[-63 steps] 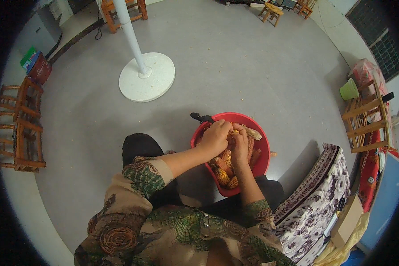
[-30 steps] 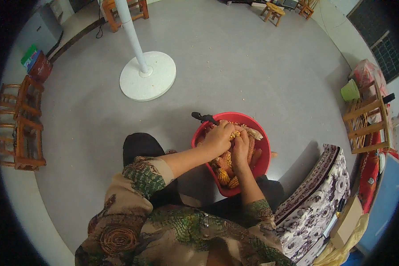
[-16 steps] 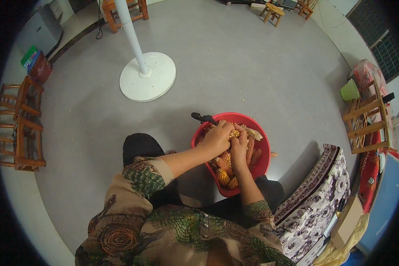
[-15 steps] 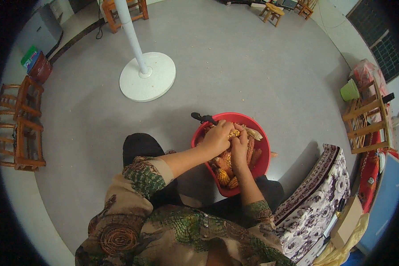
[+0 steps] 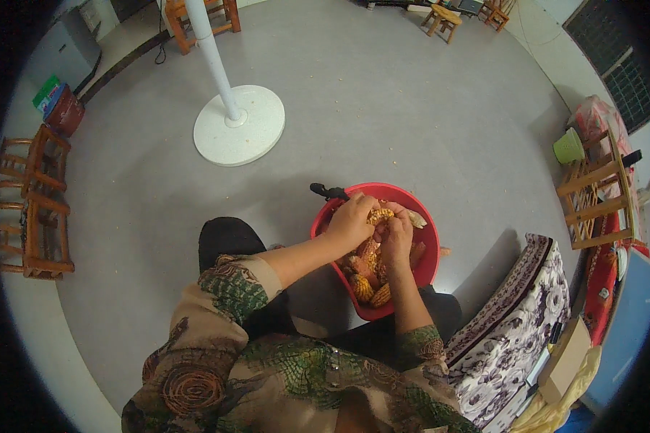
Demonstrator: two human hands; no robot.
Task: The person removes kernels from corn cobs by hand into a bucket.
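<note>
A partly shelled corn cob [image 5: 380,215] is held between my two hands, over a red basin [image 5: 432,267]. My left hand [image 5: 352,222] is closed around its left end. The fingers of my right hand [image 5: 396,238] press on the kernels at the other end. Below them, the basin holds bare reddish cobs [image 5: 365,267] and several yellow corn ears [image 5: 362,290] near its front. A pale husk-like piece [image 5: 417,219] lies by the right rim. At the back left rim sticks out a black handle-like object [image 5: 328,192], its lower part hidden.
A white pole on a round base [image 5: 240,126] stands ahead on the grey floor, with loose kernels scattered around. Wooden chairs [image 5: 47,202] line the left wall. To the right are a floral-cloth-covered thing [image 5: 513,310], a wooden rack [image 5: 598,187] and a green bucket [image 5: 569,147].
My right hand has shifted slightly right and turned on the cob, and more of its yellow kernels now show. My left hand stays nearly in place.
</note>
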